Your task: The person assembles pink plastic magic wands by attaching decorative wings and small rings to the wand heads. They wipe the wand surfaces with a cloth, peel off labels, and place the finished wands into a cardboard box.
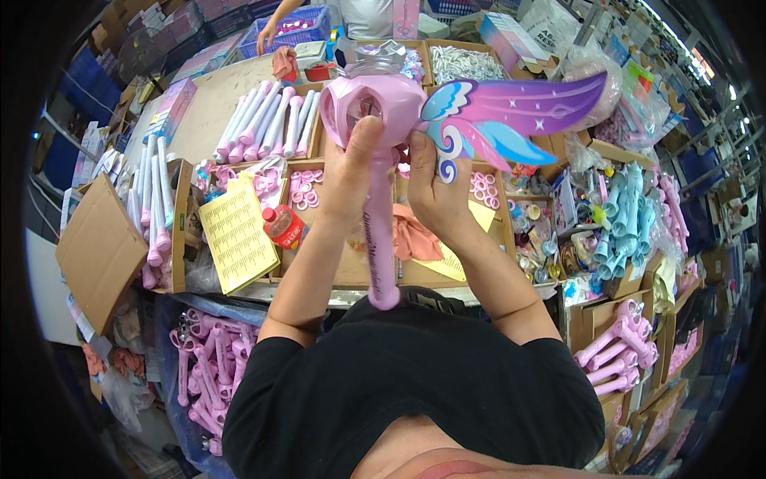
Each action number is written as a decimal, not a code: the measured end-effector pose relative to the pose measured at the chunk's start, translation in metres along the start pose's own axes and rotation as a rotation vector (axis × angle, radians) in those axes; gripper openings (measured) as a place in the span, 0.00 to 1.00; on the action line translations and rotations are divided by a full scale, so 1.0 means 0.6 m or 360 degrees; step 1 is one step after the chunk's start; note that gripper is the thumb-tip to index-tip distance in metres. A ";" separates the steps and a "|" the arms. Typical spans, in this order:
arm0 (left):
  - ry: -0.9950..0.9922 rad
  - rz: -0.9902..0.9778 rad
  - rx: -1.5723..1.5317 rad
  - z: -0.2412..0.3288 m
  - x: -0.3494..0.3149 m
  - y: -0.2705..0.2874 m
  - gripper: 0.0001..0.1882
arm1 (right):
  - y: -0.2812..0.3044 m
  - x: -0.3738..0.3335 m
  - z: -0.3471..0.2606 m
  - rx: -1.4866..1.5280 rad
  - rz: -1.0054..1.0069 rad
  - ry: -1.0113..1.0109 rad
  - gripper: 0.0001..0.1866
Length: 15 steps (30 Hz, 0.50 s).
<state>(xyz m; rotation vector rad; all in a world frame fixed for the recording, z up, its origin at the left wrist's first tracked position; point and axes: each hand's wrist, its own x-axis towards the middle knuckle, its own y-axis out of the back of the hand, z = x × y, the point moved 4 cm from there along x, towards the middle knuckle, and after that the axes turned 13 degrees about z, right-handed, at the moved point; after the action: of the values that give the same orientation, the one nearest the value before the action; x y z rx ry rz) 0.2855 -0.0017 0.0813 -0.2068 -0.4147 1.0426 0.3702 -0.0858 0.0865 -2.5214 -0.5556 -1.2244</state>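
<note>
A pink toy wand [382, 231] is held up before me, its round, hollow head at the top and its handle hanging down. My left hand [349, 172] is wrapped round the neck just under the head, thumb on the front. At the head's right side sticks out a purple, pink and blue wing [519, 112]. My right hand [437, 188] pinches at the wing's inner end, beside the head; its fingertips are partly hidden. Whether the wing is fixed to the head I cannot tell.
A red-labelled bottle [285, 227], yellow printed sheets [239, 239] and an orange cloth [413, 237] lie on the bench. Several white-and-pink sticks [263, 124] lie beyond. Pink wands fill a bin [169, 351] at lower left. Across the bench is another person's arm [275, 24].
</note>
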 end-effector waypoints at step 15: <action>0.0020 0.0409 -0.0197 -0.045 0.102 0.079 0.41 | 0.005 -0.149 0.050 0.0600 -0.0744 -0.1310 0.15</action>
<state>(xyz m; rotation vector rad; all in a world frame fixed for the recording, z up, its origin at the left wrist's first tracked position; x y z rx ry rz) 0.2865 0.0759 0.0542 -0.3846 -0.4493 1.2678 0.3413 -0.0954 -0.0028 -2.5299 -1.4567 -0.0679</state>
